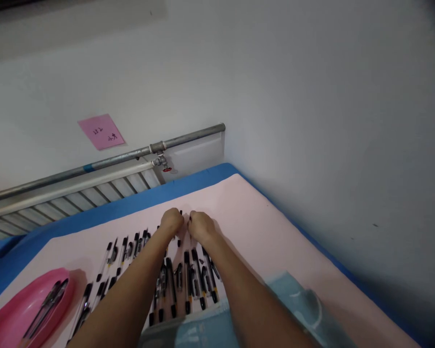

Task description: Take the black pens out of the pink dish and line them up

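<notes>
My left hand (171, 221) and my right hand (200, 226) are side by side at the far end of a row of pens, fingers curled and closed. A small dark pen tip (181, 212) shows between them; what each hand grips is mostly hidden. Several black-and-clear pens (188, 280) lie in rows on the pink mat (275, 241), under and between my forearms. More pens (125, 249) lie in a row to the left.
A pink tray (10, 314) with a few pens stands at the lower left. The mat lies on a blue table (130, 205) in a white-walled corner. A metal pipe (130, 154), radiator fins and a pink note (101, 131) are behind.
</notes>
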`<state>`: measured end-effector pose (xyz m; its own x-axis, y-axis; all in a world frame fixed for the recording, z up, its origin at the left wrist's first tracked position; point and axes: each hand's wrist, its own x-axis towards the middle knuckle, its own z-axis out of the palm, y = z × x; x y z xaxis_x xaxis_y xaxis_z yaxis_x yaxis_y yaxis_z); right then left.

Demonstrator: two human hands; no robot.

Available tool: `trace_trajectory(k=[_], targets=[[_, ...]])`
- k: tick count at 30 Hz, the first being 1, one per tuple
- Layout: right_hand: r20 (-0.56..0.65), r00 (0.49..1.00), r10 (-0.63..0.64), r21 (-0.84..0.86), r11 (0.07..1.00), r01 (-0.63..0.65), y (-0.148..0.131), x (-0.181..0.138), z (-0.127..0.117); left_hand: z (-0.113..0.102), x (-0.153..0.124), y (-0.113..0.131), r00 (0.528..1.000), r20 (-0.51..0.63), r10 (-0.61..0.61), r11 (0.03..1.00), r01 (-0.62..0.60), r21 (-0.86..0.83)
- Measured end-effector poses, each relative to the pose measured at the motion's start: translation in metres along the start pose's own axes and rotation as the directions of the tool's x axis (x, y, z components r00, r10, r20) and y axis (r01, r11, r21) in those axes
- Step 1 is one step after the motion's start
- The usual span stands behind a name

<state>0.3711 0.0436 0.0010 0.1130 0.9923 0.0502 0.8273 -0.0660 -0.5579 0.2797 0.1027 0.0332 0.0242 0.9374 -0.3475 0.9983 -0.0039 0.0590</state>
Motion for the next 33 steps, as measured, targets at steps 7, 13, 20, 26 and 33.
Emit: trace_trajectory(k=[7, 13, 20, 26, 33], targets=[[0.017, 1.000, -0.017, -0.006, 1.000, 0.017, 0.001, -0.001, 0.000, -0.007, -0.004, -0.006, 0.996, -0.074, 0.044, 0.995, -0.037, 0.090], [0.027, 0.998, -0.049, 0.021, 0.999, 0.048, -0.001, -0.001, 0.004, -0.017, -0.036, -0.034, 0.973, -0.204, 0.106, 0.991, -0.086, 0.101], [0.031, 0.992, -0.122, 0.048, 0.992, 0.120, -0.002, 0.001, 0.010, 0.012, -0.097, -0.085, 0.967, -0.223, 0.119, 0.993, -0.115, 0.028], [0.041, 0.989, -0.144, 0.061, 0.988, 0.141, -0.004, 0.000, 0.011, 0.041, -0.122, -0.110, 0.957, -0.275, 0.093, 0.962, -0.158, -0.221], [0.044, 0.991, -0.126, 0.060, 0.990, 0.124, -0.010, -0.002, 0.007, 0.057, -0.119, -0.124, 0.926, -0.372, 0.062, 0.883, -0.225, -0.413]])
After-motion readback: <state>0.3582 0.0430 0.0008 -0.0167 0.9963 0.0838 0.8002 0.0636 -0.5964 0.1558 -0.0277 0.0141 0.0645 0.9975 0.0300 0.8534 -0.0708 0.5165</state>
